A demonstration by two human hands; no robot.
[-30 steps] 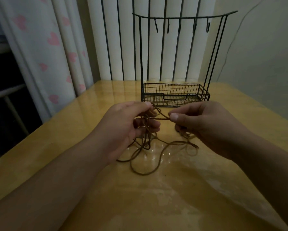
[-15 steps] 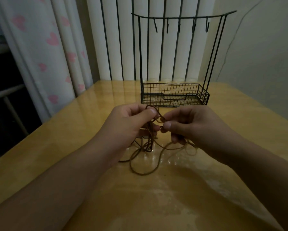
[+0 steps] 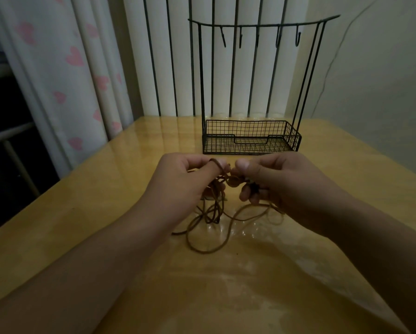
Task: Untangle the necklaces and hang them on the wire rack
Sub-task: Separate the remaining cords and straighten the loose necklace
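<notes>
Basket point(image 3: 250, 135) of wire rack point(image 3: 262, 25) bare (both hands pinch necklaces point(image 3: 209, 237)).

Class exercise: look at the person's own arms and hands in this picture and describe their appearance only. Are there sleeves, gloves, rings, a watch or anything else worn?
Both forearms are bare right down to the bottom edge of the picture; no sleeve shows. The left hand and the right hand wear no gloves, and no ring, watch or bracelet can be seen. The thumbnails are short and plain. The light is dim, so finer marks cannot be told.

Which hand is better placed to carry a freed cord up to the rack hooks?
Probably right. The right hand sits nearer below the hooks of the wire rack; the left hand, cord looped over its finger, can anchor the tangle.
</notes>
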